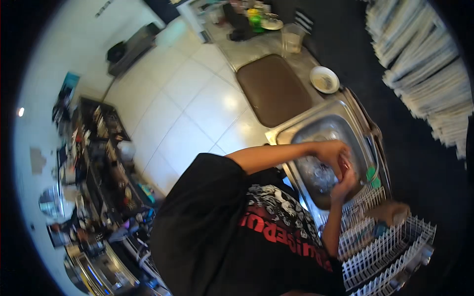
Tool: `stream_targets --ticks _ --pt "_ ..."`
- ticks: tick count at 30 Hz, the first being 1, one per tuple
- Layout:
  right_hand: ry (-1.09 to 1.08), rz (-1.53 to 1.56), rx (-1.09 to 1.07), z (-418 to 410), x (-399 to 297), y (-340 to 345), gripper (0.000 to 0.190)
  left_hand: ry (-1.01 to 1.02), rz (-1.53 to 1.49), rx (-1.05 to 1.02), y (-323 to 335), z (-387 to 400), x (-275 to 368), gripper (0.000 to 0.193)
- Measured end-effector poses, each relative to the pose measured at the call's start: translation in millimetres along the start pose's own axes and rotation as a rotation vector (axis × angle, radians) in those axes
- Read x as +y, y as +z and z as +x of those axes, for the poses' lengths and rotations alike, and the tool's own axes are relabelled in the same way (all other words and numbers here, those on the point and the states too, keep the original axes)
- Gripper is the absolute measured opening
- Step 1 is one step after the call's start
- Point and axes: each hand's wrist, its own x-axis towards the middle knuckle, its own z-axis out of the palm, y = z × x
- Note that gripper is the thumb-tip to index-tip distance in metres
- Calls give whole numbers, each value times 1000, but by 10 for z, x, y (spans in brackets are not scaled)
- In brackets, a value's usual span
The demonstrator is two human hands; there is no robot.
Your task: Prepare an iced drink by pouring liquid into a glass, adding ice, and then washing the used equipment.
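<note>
Over the stainless-steel sink basin (301, 129) my two hands meet around a small reddish object (344, 164), too blurred to name. My left hand (331, 152) curls over it from above in the picture, and my right hand (344, 185) grips its lower side. Both sets of fingers partly hide it. Beneath them, the basin holds shiny, clear-looking shapes (321, 177), either water or wet items; I cannot tell which.
A white wire dish rack (392, 248) stands right of the sink, a green item (374, 177) at the sink's back edge. Left of the basin are a brown tray (274, 90), a white bowl (324, 80) and a clear plastic container (293, 39). Behind me runs a cluttered shelf (107, 155).
</note>
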Motion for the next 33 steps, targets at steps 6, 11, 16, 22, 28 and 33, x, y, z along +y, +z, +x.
stream_targets --ticks 6,11,16,22,28,33 --pt "617 680 -199 1174 -1011 -150 50 134 544 221 -58 177 278 59" --pt "335 270 -79 1140 -640 7 39 115 510 127 -202 316 264 52" --pt "157 536 -201 1365 -1000 10 34 304 352 64 -498 549 39 54" --pt "725 891 -252 1731 -1187 -265 36 391 692 150 -271 620 19 57" --pt "220 293 -41 1494 -1115 -204 33 107 -98 60 -136 693 -2 50" --pt "440 416 -282 1409 -1063 -283 25 46 415 80 -57 504 -16 57"
